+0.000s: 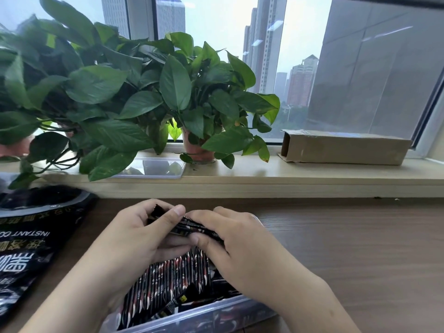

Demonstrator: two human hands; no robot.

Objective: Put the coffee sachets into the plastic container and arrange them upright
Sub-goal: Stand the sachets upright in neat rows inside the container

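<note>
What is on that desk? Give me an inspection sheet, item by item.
Surface: brown wooden desk, with a pale windowsill behind it.
Job's things: plastic container holds a row of upright sachets, with a few lying loose beside them; bundle of sachets held above.
Clutter: black coffee bag at left; clear plastic tray and cardboard box on the sill.
Hands: left hand and right hand both grip the bundle.
Cables: nothing seen.
Surroundings: potted plants, window, high-rises outside.
</note>
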